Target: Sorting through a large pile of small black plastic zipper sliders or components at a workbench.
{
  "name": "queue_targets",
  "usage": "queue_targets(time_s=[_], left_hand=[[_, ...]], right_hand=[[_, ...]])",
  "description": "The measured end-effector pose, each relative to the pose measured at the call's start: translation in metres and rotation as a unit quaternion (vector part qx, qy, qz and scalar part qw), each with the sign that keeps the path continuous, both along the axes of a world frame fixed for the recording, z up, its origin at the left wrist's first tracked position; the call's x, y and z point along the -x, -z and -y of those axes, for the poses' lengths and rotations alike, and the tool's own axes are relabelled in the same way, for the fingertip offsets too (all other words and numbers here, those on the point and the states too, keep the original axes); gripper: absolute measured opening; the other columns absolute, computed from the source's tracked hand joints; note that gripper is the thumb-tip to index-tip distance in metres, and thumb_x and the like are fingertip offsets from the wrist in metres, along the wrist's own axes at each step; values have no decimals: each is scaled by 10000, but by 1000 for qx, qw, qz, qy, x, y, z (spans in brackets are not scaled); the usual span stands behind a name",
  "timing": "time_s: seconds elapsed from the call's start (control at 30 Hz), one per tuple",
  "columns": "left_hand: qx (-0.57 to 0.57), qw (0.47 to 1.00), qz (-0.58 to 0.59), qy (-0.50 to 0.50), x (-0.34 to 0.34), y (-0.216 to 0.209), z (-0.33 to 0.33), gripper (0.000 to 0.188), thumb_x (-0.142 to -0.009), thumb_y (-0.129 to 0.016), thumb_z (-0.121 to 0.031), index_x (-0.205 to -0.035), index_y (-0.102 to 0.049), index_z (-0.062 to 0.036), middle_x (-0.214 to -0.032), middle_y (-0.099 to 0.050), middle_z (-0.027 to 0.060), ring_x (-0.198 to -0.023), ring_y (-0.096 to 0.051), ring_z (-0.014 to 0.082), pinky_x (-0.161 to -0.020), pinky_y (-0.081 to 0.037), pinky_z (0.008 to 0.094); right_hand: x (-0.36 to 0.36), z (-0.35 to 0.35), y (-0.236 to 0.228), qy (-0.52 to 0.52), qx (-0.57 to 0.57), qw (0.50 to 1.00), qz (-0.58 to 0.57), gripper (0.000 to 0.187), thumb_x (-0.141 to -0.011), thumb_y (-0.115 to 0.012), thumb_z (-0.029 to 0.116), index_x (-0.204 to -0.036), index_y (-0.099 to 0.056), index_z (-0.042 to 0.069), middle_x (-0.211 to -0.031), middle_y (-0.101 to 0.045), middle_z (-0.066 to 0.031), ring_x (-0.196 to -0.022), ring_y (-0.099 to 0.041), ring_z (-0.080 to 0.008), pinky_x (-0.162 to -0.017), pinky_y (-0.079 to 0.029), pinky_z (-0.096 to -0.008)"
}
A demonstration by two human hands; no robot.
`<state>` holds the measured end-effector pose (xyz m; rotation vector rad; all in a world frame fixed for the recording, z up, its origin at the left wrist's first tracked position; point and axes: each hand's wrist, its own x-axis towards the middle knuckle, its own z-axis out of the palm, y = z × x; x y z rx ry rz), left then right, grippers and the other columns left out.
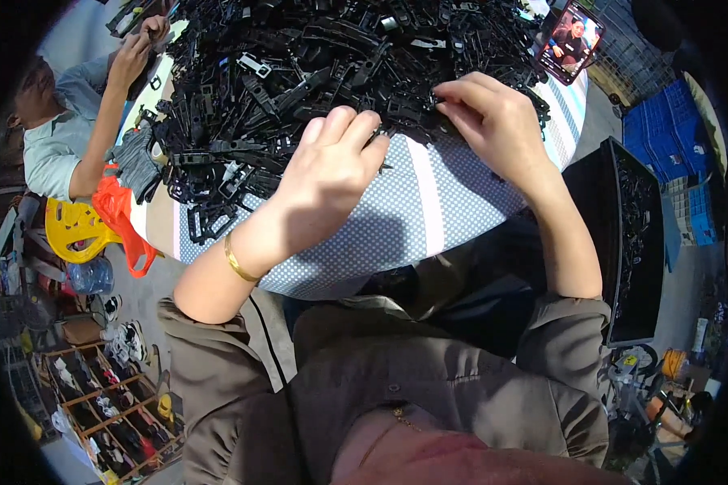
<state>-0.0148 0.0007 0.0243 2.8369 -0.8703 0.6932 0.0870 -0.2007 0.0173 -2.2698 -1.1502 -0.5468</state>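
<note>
A large heap of black plastic parts (pixel 315 61) covers most of the table in front of me. At its near edge my left hand (pixel 336 158) is closed, back of the hand up, fingers curled; what it grips is hidden beneath them. My right hand (pixel 497 121) is to the right, thumb and forefinger pinched at a small black plastic part at the heap's edge. The part's exact shape is too small and dark to tell. Both hands are just above a blue dotted tablecloth (pixel 396 218) with white stripes.
A phone (pixel 573 40) stands at the table's far right. Below it on the right is a black bin (pixel 643 242) with dark parts inside. Another person (pixel 81 133) works at the left, by an orange-red bag (pixel 121 222) and a yellow stool (pixel 77 230). A shoe rack (pixel 109 408) stands lower left.
</note>
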Motion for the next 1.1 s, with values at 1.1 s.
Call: queue_targets(time_s=[1.1], left_hand=[[712,562,-420,24,-9,-6,-4,280,-852,-495,21,-1128,-483,67,-923,-592,106,-865,-629,161,-750,-520,231]], right_hand=[[24,-17,-4,-74,-258,862,-430,147,-821,-642,126,-886,-668,-3,-820,-632,-43,-694,-580,-80,-633,-473,-203]])
